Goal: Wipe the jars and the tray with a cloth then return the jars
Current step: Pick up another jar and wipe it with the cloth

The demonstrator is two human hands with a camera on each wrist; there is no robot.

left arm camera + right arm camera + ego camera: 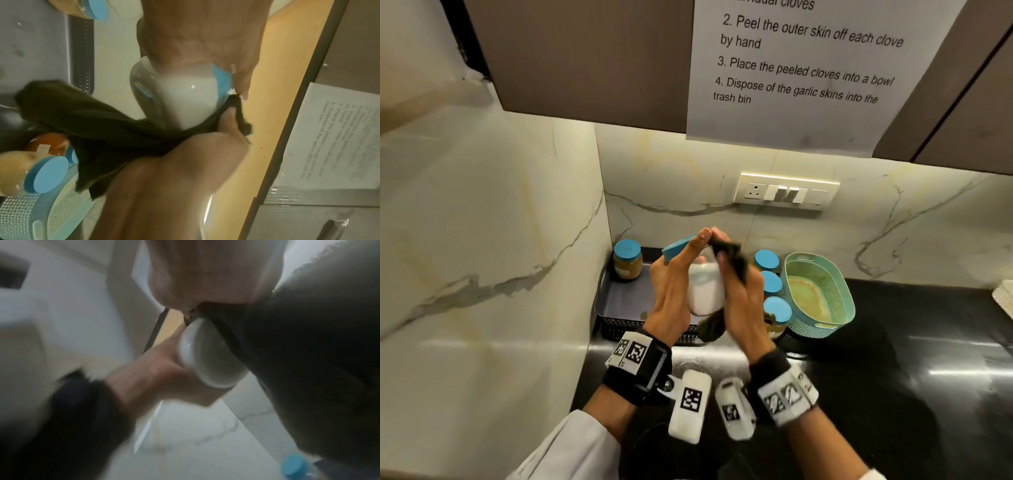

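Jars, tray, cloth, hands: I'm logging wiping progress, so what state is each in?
White-filled jar: lidded, tilted, held in the air.
Dark cloth: pressed against that jar.
Left hand: grips the jar.
Right hand: holds the cloth.
Dark tray: one jar inside.
Three jars: lidded, beside the tray.

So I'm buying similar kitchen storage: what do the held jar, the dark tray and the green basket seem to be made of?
The jar looks like clear glossy glass or hard plastic, judging by its sharp highlights; its blue lid looks like matte plastic. The tray seems dark moulded plastic with a perforated wall. The basket looks like pale green plastic, mesh-patterned. The cloth is dark, soft fabric.
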